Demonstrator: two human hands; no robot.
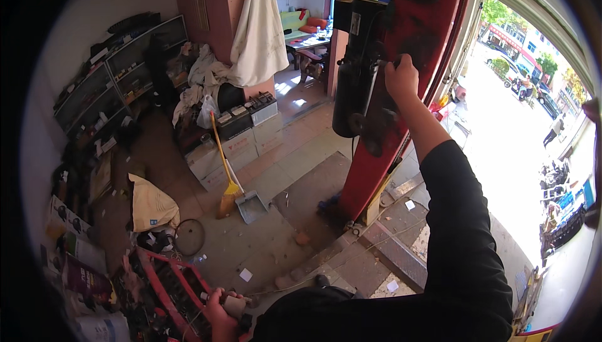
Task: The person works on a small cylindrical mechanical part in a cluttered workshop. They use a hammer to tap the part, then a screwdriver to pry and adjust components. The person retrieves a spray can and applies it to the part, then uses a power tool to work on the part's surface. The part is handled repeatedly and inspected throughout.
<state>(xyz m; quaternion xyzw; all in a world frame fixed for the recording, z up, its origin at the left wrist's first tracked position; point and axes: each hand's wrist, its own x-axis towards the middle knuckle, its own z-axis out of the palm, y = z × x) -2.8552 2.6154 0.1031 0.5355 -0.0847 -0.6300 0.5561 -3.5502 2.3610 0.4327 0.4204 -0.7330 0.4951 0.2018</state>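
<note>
My right hand (402, 77) reaches up and forward, its fingers closed beside a black cylindrical power unit (356, 88) on a red steel post (411, 44). A small dark part shows at the fingertips, too small to name. Low at the left, my left hand (219, 315) is closed round a pale grey, cylinder-shaped tool or fitting (235, 305) with dark ends; its exact kind is unclear. Beside that hand stands a red metal frame (164, 279) with dark items in it.
A yellow broom (228, 199) and grey dustpan (251, 208) stand on the tiled floor ahead. Batteries (263, 109) sit on boxes near a draped cloth (260, 35). Shelves (119, 72) line the left wall. A metal ramp plate (395, 253) lies by the post; the street opens at right.
</note>
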